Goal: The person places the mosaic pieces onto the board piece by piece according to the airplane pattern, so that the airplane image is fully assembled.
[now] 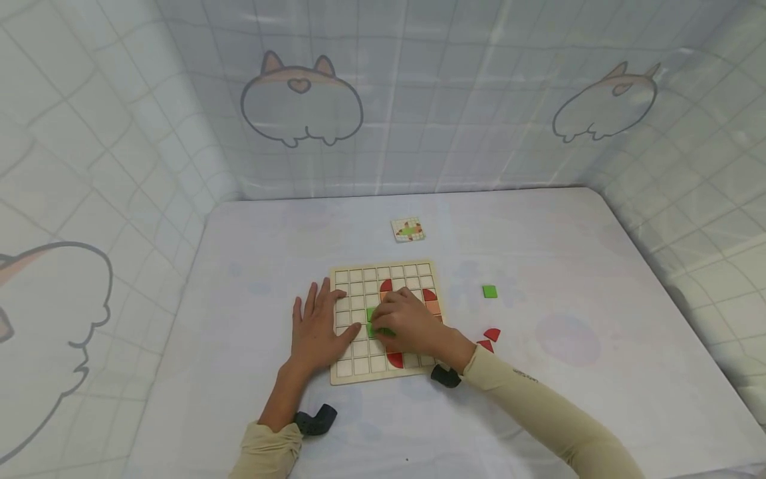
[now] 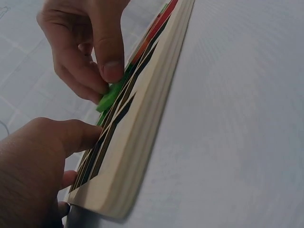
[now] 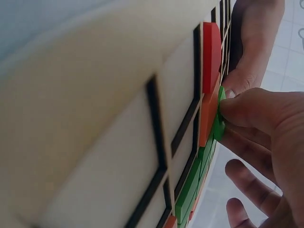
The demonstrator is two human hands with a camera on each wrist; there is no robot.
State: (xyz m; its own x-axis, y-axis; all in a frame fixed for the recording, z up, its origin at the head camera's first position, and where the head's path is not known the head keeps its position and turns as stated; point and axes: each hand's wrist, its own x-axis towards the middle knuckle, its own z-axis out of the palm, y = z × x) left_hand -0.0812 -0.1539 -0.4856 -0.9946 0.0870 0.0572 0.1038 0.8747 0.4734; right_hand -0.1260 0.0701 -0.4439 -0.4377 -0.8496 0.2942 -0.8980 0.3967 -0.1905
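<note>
A square wooden grid board (image 1: 345,368) lies on the table. My left hand (image 1: 317,332) rests at its left side, fingers spread, the thumb reaching onto the cells. Over the middle of the board, my right hand (image 1: 413,322) pinches a green tile (image 2: 108,99) between thumb and fingers. That tile is tilted, close over the cells, beside an orange tile (image 3: 207,118) and a red quarter-round tile (image 3: 211,57) in the right wrist view. More green tiles (image 3: 188,185) are set in the grid. Red quarter-rounds (image 1: 429,295) and orange tiles (image 1: 433,307) also show there; the right hand hides some cells.
Behind the board lies a small pattern card (image 1: 408,229) with a coloured design. To the right are a loose green square tile (image 1: 490,291) and red pieces (image 1: 493,334) near the right forearm. Black devices (image 1: 317,420) sit at both wrists. Curtains (image 1: 419,100) surround the table.
</note>
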